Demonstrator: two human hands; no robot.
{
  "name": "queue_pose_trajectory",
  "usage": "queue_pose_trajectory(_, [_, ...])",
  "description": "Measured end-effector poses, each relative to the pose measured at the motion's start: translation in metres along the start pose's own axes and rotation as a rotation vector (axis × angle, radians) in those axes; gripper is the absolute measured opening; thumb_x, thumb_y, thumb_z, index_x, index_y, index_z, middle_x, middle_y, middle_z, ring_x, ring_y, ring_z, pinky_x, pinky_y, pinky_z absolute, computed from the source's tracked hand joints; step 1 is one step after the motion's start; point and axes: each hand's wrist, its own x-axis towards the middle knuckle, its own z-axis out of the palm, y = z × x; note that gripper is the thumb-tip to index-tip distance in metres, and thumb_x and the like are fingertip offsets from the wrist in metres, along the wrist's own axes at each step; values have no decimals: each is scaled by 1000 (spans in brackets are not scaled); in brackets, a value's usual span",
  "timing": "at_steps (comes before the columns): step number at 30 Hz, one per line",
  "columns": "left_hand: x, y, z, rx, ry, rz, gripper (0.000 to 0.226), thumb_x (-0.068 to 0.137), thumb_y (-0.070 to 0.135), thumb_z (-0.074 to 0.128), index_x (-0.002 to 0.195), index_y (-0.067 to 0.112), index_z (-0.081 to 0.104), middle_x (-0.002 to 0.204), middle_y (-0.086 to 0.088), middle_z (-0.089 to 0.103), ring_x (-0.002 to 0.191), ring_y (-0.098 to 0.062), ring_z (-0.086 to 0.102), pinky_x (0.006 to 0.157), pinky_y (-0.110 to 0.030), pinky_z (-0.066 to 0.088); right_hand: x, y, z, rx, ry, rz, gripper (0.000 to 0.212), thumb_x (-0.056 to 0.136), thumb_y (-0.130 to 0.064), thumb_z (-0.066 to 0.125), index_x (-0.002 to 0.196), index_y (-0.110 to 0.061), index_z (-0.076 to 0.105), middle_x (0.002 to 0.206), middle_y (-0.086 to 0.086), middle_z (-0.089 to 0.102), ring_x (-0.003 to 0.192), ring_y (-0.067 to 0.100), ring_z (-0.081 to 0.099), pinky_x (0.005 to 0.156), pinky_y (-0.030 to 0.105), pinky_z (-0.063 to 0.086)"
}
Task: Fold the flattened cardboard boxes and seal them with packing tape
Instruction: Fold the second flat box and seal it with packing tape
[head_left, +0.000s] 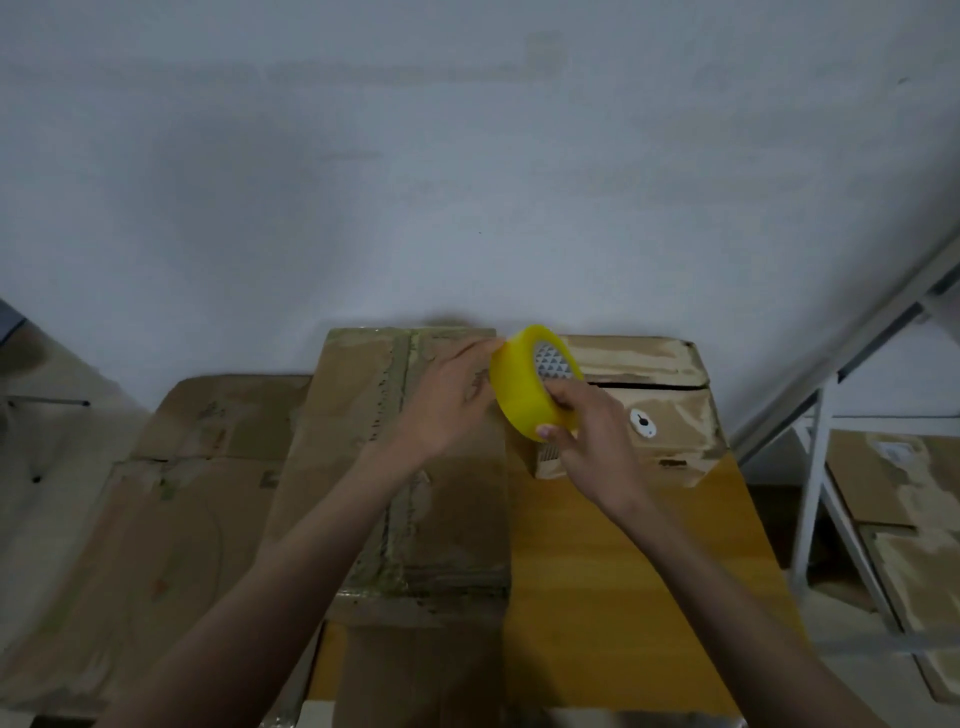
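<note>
both forearms are reaching in over the wooden table, the right hand gripping a yellow packing tape roll above the folded cardboard box at the table's left edge, the left hand lying open on that box, fingertips touching the roll.

My left hand is covering the middle of the folded box, whose near end is running off the bottom edge. My right hand is hiding the tape roll's near rim. The flattened cardboard past the table's left edge is blurring out.
</note>
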Motion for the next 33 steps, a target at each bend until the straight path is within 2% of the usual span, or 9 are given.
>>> queue_pose_trajectory(2, [-14,-1,-5,-9,46,29,44,91,7,60,134,3,58,136,-12,58,126,-24,54,111,-30,38,-3,-9,5,29,-7,-5,39,81,-11,77,119,-13,66,122,2,67,117,26,58,99,51,43])
queue_pose_trajectory(6, [-43,0,-15,9,84,78,45,90,5,62,135,4,57,134,-8,56,124,-20,54,108,-35,43,-13,-31,14,76,8,8,36,83,-15,76,118,-13,67,117,3,68,112,27,60,96,53,45])
queue_pose_trajectory(11, [-78,-1,-29,47,85,65,50,91,6,62,140,8,53,136,-6,50,123,-19,52,104,-38,44,-26,-66,28,90,61,4,30,81,-13,78,108,-8,67,102,7,69,95,26,63,81,48,53])
queue_pose_trajectory(14, [-97,0,-40,82,94,56,51,92,9,61,142,8,51,137,-6,48,122,-23,53,102,-44,47,-35,-87,38,69,90,22,29,80,-16,80,106,-9,67,95,6,69,89,23,62,77,45,53])
queue_pose_trajectory(20, [-133,-4,-64,134,121,114,48,95,15,59,143,10,50,137,-3,46,120,-19,52,94,-42,52,-52,-122,59,138,92,109,29,84,-20,78,109,-11,67,97,3,69,92,17,62,82,37,52])
queue_pose_trajectory(24, [-151,-5,-77,165,156,174,44,93,13,62,137,9,56,131,-6,53,112,-23,58,87,-45,54,-61,-140,68,214,96,172,30,86,-19,77,112,-9,67,98,9,71,94,23,64,84,40,53])
queue_pose_trajectory(29, [-170,-8,-86,173,182,250,44,91,8,63,135,8,58,128,-9,56,106,-26,60,85,-44,55,-63,-152,76,368,64,273,38,88,-18,75,121,-4,66,110,15,70,106,28,64,94,47,51])
queue_pose_trajectory(31, [-175,-10,-88,162,189,269,44,91,7,63,135,7,58,129,-10,56,107,-27,60,86,-44,54,-64,-156,77,436,55,302,41,88,-20,74,126,-8,65,116,11,70,111,23,64,97,43,51])
queue_pose_trajectory(33, [-178,-13,-90,158,195,285,44,91,5,62,135,7,58,131,-11,56,112,-28,60,88,-45,53,-65,-161,76,552,48,287,29,89,-17,72,118,-15,71,110,6,73,105,15,66,92,35,53])
